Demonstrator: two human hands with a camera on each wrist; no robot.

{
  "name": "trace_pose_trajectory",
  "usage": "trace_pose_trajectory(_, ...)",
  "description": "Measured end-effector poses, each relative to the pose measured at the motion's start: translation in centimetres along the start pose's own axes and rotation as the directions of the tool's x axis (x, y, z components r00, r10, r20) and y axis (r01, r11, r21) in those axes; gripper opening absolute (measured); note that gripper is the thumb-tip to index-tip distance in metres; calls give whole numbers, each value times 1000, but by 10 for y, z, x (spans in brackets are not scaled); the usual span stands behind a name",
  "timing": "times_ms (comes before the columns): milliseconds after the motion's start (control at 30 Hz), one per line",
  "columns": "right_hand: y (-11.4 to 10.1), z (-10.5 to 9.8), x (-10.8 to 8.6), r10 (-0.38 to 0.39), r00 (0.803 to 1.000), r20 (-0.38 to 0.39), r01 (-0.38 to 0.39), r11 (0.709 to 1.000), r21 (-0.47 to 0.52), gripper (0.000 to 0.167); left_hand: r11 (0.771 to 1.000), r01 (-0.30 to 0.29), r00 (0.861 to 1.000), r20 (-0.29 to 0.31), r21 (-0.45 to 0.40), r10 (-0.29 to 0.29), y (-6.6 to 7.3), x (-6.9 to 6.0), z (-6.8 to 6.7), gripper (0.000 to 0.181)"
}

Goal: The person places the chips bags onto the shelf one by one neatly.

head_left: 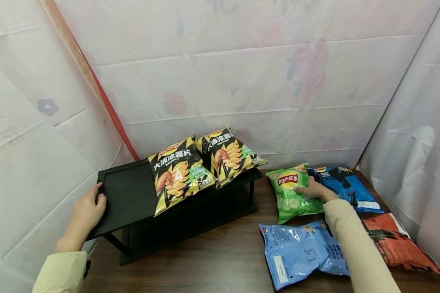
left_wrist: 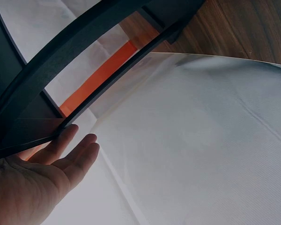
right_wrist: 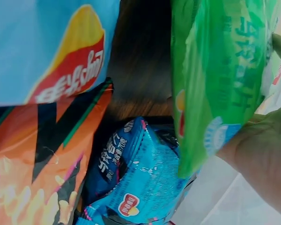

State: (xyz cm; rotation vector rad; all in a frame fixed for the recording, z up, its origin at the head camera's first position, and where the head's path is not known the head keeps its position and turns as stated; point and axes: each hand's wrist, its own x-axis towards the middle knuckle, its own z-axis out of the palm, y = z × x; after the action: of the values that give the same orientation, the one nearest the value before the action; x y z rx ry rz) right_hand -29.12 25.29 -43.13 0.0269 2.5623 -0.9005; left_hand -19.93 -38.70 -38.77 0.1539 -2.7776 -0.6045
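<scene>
At the left end of a black two-tier shelf [head_left: 128,195], my left hand [head_left: 89,209] touches the edge of the top board; the left wrist view shows its fingers [left_wrist: 79,157] fairly straight beside the dark edge. My right hand [head_left: 313,190] grips a green chip bag [head_left: 291,203] by its right side, to the right of the shelf. In the right wrist view the green bag [right_wrist: 215,79] stands on edge between thumb and fingers, partly over a dark blue bag [right_wrist: 140,178]. Two black-and-yellow chip bags [head_left: 177,173] [head_left: 229,156] lie side by side on the shelf top.
Right of the green bag lies the dark blue bag [head_left: 346,187]. A light blue bag [head_left: 300,254] is nearer the front, and an orange-red bag [head_left: 399,244] lies at the far right, partly behind my right sleeve. White printed cloth [head_left: 242,81] surrounds the wooden table [head_left: 205,264].
</scene>
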Motion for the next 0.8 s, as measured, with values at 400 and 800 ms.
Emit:
trace_pose_trajectory(400,8,6,11,58,998,18,-58,998,-20,91,1000,-2,1000,15,6,2,0,0,-1,51)
trace_pose_trajectory(800,0,12,14,117,990,-75,-123,989,-88,94,1000,1,1000,22,9,-1,3,-1,-2,51)
